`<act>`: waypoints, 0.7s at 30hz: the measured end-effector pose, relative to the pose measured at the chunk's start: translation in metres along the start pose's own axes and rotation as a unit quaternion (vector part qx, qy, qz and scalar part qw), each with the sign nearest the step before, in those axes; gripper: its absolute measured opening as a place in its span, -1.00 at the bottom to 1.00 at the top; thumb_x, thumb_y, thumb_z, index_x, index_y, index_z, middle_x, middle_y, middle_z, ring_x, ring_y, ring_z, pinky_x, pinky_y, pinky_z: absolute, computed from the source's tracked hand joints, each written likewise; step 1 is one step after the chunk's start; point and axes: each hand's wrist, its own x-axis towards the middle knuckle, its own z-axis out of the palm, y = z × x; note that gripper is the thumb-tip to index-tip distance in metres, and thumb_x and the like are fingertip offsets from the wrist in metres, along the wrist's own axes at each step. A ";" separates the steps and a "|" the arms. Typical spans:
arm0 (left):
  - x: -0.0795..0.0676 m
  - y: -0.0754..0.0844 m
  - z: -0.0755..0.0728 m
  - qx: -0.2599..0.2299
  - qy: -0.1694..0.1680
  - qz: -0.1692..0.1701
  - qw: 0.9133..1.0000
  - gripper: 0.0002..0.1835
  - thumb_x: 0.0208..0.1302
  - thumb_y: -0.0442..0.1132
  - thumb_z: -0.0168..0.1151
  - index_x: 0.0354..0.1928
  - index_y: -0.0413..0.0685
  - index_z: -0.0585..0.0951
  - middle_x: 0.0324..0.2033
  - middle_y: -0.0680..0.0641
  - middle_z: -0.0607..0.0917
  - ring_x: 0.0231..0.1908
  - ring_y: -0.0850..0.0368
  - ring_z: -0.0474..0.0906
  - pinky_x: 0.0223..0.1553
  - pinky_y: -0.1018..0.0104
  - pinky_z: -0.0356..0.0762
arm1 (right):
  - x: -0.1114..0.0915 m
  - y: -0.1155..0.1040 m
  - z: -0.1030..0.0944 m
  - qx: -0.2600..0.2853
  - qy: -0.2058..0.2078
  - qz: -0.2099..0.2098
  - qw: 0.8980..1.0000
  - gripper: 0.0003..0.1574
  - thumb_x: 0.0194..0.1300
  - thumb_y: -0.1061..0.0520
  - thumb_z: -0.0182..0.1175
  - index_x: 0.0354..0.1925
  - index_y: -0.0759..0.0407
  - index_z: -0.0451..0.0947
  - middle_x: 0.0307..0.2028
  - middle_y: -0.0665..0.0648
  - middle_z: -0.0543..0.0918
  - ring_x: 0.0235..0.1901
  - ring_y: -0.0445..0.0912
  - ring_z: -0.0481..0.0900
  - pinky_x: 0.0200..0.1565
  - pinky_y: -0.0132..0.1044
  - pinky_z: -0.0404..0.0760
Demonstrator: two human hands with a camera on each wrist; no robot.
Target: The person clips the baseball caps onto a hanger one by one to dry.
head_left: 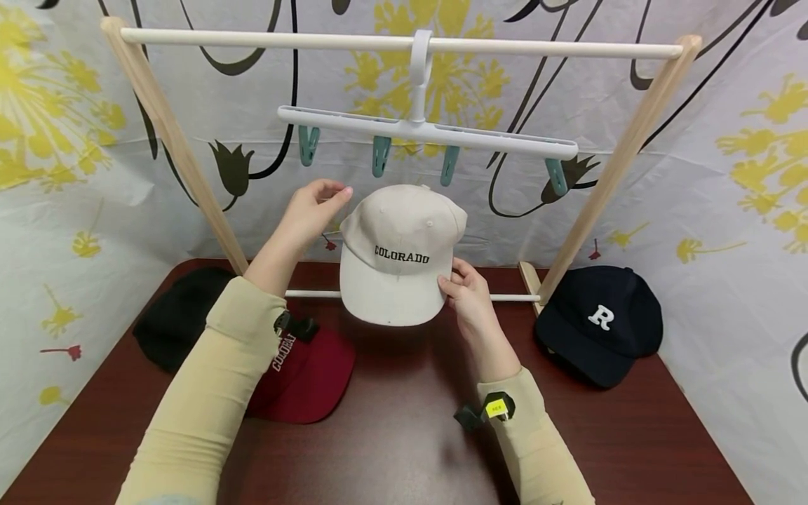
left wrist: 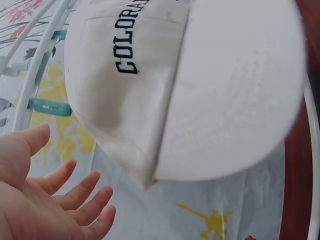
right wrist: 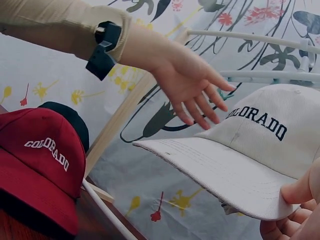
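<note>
A white baseball cap (head_left: 400, 242) lettered COLORADO hangs in the air below the clip hanger (head_left: 429, 132), brim downward. My right hand (head_left: 467, 291) pinches the side of its brim, thumb on top and fingers beneath, as the right wrist view shows with the brim (right wrist: 240, 170) near the thumb (right wrist: 297, 192). Beside the crown on the left, my left hand (head_left: 312, 210) is raised and holds nothing. Its fingers (left wrist: 82, 192) are spread and relaxed, apart from the cap in the left wrist view. Green clips (head_left: 381, 156) hang from the hanger just above the crown.
The hanger hooks over the white rod (head_left: 271, 40) of a wooden-sided rack (head_left: 621, 168). On the brown table (head_left: 379, 449), a red cap (head_left: 309, 379) and a black cap (head_left: 179, 319) lie at left. A navy cap (head_left: 602, 326) with an R lies at right. Patterned cloth hangs behind.
</note>
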 end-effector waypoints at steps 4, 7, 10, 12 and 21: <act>0.004 0.009 0.003 0.001 0.000 0.004 1.000 -0.41 0.41 0.09 0.04 0.34 -0.09 0.35 0.27 -0.12 0.40 0.27 -0.01 0.27 0.21 0.06 0.27 | -0.001 0.000 0.001 0.002 -0.001 0.001 1.000 -0.49 0.39 0.38 0.03 0.28 0.34 0.29 -0.14 0.14 0.65 -0.26 -0.17 0.60 -0.27 -0.33 0.55; 0.007 0.016 0.005 -0.006 -0.002 0.014 1.000 -0.41 0.43 0.07 0.02 0.38 -0.07 0.31 0.30 -0.09 0.38 0.30 0.01 0.24 0.25 0.09 0.22 | -0.001 0.000 0.001 0.004 0.000 0.000 1.000 -0.49 0.39 0.38 0.03 0.27 0.34 0.30 -0.14 0.13 0.65 -0.26 -0.17 0.60 -0.28 -0.33 0.55; 0.009 0.023 0.008 -0.019 -0.003 0.021 1.000 -0.39 0.44 0.06 0.01 0.41 -0.06 0.27 0.32 -0.07 0.35 0.32 0.05 0.21 0.27 0.14 0.19 | -0.002 0.000 0.000 0.001 0.000 -0.002 1.000 -0.50 0.39 0.38 0.03 0.27 0.34 0.30 -0.15 0.12 0.66 -0.27 -0.17 0.59 -0.29 -0.33 0.55; 0.011 0.028 0.011 -0.028 -0.003 0.025 0.999 -0.38 0.44 0.05 0.00 0.42 -0.06 0.24 0.33 -0.09 0.34 0.33 0.06 0.21 0.28 0.16 0.17 | -0.002 0.001 0.000 0.000 0.001 -0.004 1.000 -0.50 0.39 0.38 0.03 0.27 0.34 0.30 -0.17 0.12 0.66 -0.27 -0.17 0.59 -0.30 -0.33 0.54; 0.018 0.047 0.021 -0.052 -0.012 0.018 0.998 -0.35 0.44 0.05 0.01 0.46 0.03 0.14 0.34 -0.08 0.33 0.32 0.11 0.22 0.30 0.21 0.12 | -0.003 0.001 0.000 0.002 0.001 -0.007 1.000 -0.51 0.38 0.38 0.04 0.26 0.33 0.32 -0.20 0.09 0.67 -0.28 -0.16 0.60 -0.30 -0.33 0.54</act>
